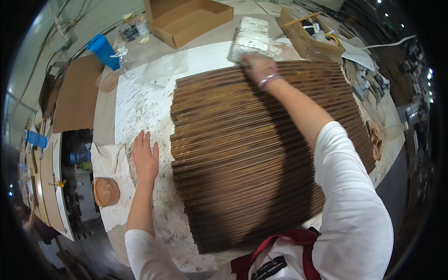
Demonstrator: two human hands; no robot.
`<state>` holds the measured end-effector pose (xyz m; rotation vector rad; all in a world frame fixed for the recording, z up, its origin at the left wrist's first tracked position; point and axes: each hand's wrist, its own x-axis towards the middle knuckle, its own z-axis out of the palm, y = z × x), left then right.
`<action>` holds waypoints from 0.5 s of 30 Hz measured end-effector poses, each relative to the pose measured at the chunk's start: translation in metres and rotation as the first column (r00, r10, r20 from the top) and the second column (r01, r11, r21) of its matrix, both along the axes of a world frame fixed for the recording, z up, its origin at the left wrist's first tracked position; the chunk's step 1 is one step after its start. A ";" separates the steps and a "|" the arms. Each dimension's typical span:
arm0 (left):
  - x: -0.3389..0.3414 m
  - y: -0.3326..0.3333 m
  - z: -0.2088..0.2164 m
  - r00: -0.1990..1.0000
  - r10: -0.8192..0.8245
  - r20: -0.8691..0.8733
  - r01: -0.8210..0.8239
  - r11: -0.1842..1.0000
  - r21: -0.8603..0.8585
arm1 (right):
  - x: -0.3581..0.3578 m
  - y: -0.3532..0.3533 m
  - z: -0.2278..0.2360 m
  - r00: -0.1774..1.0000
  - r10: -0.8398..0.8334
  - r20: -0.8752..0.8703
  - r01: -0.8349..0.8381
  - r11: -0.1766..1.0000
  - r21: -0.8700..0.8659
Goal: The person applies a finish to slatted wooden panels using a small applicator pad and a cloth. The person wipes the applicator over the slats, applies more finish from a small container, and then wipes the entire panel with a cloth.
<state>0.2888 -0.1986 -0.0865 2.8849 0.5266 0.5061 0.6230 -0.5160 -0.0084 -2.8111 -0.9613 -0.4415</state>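
A brown ribbed panel (233, 135) lies flat across the middle and right of the table (140, 105), its ribs running roughly from left to right, which seems to put most of it within the person's reach. Near the table's left edge, the left hand (145, 156) lies open, palm down and fingers slightly parted, holding nothing; set just beside the panel, it probably props the body's lean. The right hand (258, 69) stretches over the panel's far edge to the near end of a white block (252, 36) by the table's far edge. It is blurred, so I cannot tell how far its fingers are bent or whether they grip the block. An open cardboard box (198, 28) at the far edge, a cluttered carton (322, 49) toward the far right corner, a blue cup (102, 51) toward the far left corner and a brown tub (106, 192) on a pale sheet (109, 158) at the left edge all stand around the panel, perhaps to leave it room.
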 end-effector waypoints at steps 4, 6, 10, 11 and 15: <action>-0.008 0.003 -0.001 1.000 0.015 -0.002 -0.015 0.999 0.043 | -0.063 0.059 0.029 0.990 0.127 -0.055 -0.122 0.990 0.076; -0.004 0.000 0.003 1.000 0.008 0.007 -0.008 0.999 0.036 | -0.103 0.116 0.007 0.857 0.482 0.182 -0.512 0.835 0.202; -0.007 0.001 0.002 1.000 0.019 0.012 -0.019 1.000 0.018 | -0.117 0.143 -0.007 0.869 0.480 0.117 -0.491 0.866 0.097; -0.011 0.001 0.003 0.999 0.035 0.015 -0.036 0.999 0.027 | -0.105 0.133 0.001 0.901 0.430 0.053 -0.433 0.898 0.079; -0.003 -0.002 0.000 1.000 0.021 0.015 -0.021 0.999 0.031 | -0.094 0.132 -0.006 0.876 0.473 0.090 -0.481 0.871 0.099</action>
